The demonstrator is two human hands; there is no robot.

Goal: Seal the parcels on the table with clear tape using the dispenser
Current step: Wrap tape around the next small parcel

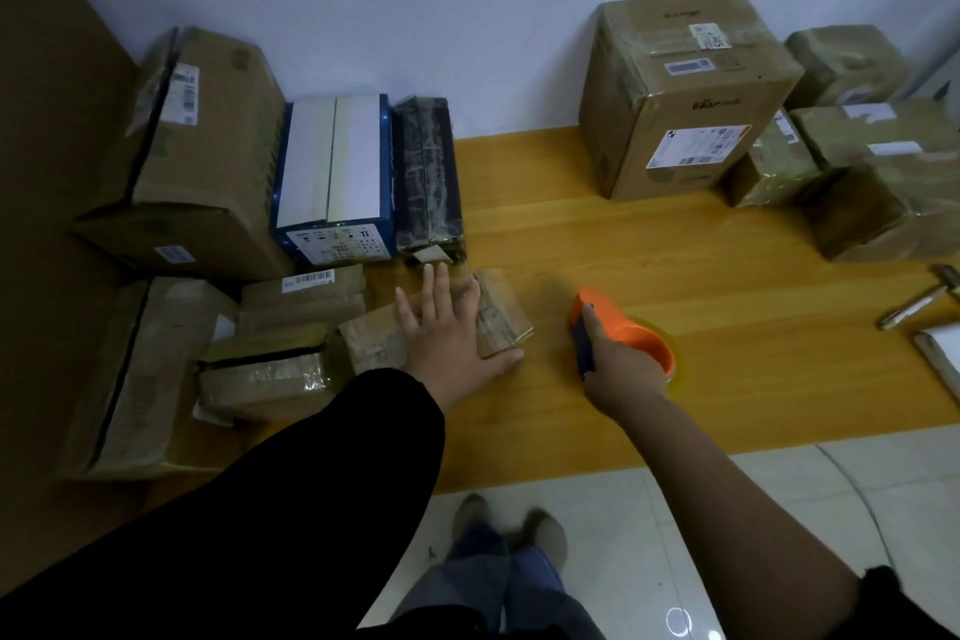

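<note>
A small brown parcel (501,314) wrapped in clear tape lies on the wooden table (675,276) near its middle. My left hand (447,327) rests flat on top of it, fingers spread, thumb against its near edge. To the right, my right hand (618,361) grips the orange tape dispenser (628,333) by its blue handle; the dispenser stands on the table with a roll of clear tape in it, a short gap away from the parcel.
Taped parcels crowd the left side: a large brown box (202,156), a blue-and-white box (332,177), a dark box (428,172), smaller ones (270,369). Another big box (680,94) and several parcels (872,182) stand at right. A metal tool (919,299) lies near the right edge.
</note>
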